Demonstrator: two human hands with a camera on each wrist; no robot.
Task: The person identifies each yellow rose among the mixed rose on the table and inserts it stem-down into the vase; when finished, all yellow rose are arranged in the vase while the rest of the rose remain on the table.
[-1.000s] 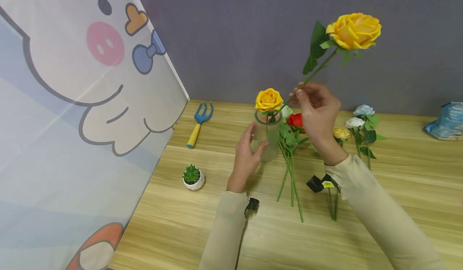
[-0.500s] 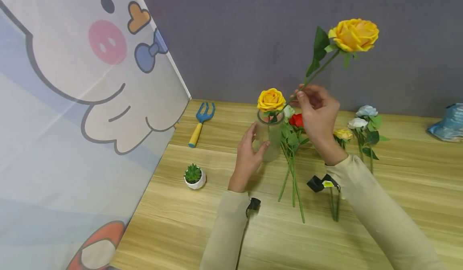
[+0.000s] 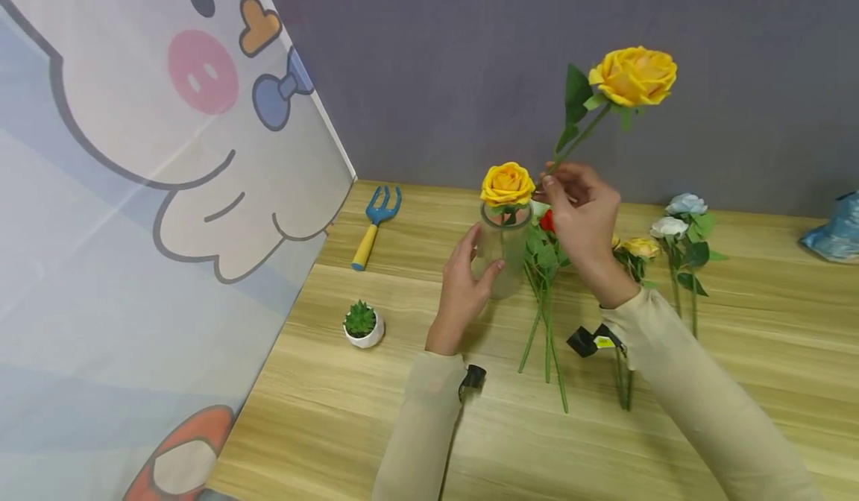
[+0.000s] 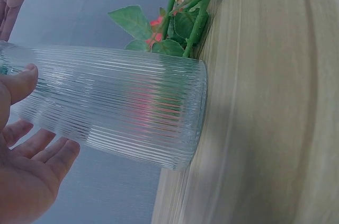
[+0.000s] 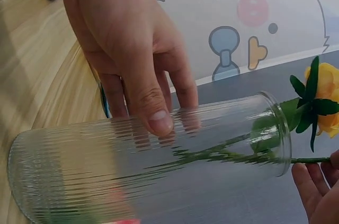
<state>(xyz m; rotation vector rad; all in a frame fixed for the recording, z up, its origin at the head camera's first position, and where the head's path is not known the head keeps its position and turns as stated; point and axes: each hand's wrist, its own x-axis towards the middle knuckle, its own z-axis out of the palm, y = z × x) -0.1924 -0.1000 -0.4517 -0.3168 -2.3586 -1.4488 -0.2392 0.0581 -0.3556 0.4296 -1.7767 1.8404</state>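
A ribbed clear glass vase (image 5: pixel 153 166) stands on the table, with one yellow rose (image 3: pixel 508 184) in it, its bloom just above the rim. My left hand (image 3: pixel 463 281) holds the vase's side, thumb and fingers around the glass, as the left wrist view also shows. Between thumb and fingers of my right hand (image 3: pixel 585 214) is the stem of a second yellow rose (image 3: pixel 634 76), its bloom high up and leaning right. In the right wrist view that stem (image 5: pixel 310 159) passes into the vase mouth.
Red and white roses with crossed green stems (image 3: pixel 546 337) lie right of the vase. Further right lie yellow roses (image 3: pixel 640 247), then white and blue ones (image 3: pixel 686 204). A toy fork (image 3: pixel 376 225) and potted succulent (image 3: pixel 362 323) are at left; a blue packet (image 3: pixel 835 229) at far right.
The right hand has shifted slightly left, and the rose it pinches has moved left and down. The left hand keeps its hold on the vase.
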